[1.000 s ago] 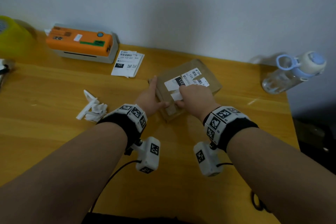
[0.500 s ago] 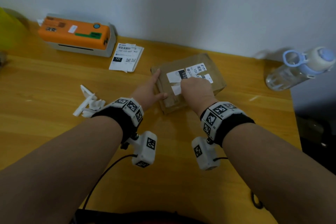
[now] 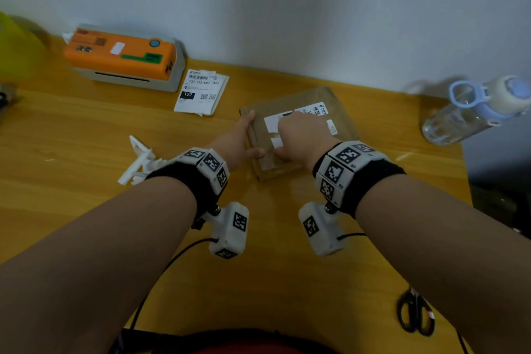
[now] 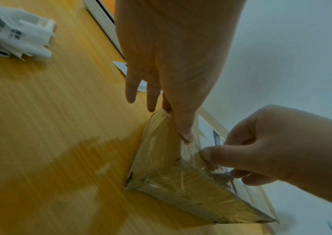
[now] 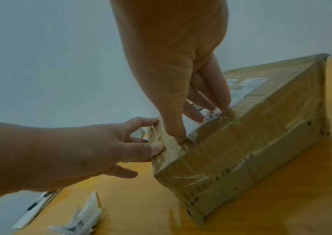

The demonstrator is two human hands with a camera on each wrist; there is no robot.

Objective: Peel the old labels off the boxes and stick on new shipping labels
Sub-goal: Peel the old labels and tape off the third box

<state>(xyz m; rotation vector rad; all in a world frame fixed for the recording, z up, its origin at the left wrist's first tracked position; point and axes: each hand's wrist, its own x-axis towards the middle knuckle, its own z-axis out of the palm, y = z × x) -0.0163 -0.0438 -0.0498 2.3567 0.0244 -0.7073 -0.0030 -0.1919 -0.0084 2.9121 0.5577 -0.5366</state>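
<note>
Box [image 3: 298, 129] set on bench [image 3: 86, 135], right of label printer [image 3: 123, 59]. Box's left edge gripped by left hand [image 3: 240, 142], thumb on top, fingers curled at side. Old label [image 5: 211, 114] on box top pinched by right hand [image 3: 301, 135], fingers curled. Pinch hidden in head view, shown by right wrist view. Scissors [image 3: 415, 315] seen in head view only.

Dim, soft-focus, glossy glare, wide-angle edge distortion
</note>
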